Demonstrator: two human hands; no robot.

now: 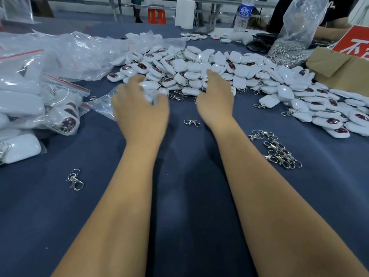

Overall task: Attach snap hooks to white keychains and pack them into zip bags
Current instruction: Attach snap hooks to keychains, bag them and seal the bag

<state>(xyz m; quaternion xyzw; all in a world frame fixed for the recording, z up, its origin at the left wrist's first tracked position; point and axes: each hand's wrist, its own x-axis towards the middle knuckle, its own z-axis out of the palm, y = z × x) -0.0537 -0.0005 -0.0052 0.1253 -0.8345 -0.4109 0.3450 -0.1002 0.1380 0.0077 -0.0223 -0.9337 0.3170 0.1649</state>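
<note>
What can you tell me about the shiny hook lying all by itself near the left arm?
That snap hook looks like silvery metal. It has a pear-shaped clasp at the near end, joined to small rings at the far end. It lies flat on the dark blue cloth, to the left of the left forearm, apart from the other hooks. Nothing touches it but the cloth.

— What lies far beyond the hands?
— A clear plastic water bottle with a blue label [244, 15], an orange plastic stool [157, 16].
— And off to their right?
— A brown cardboard box [337, 66] bearing a red sign with white characters [353, 42].
</note>
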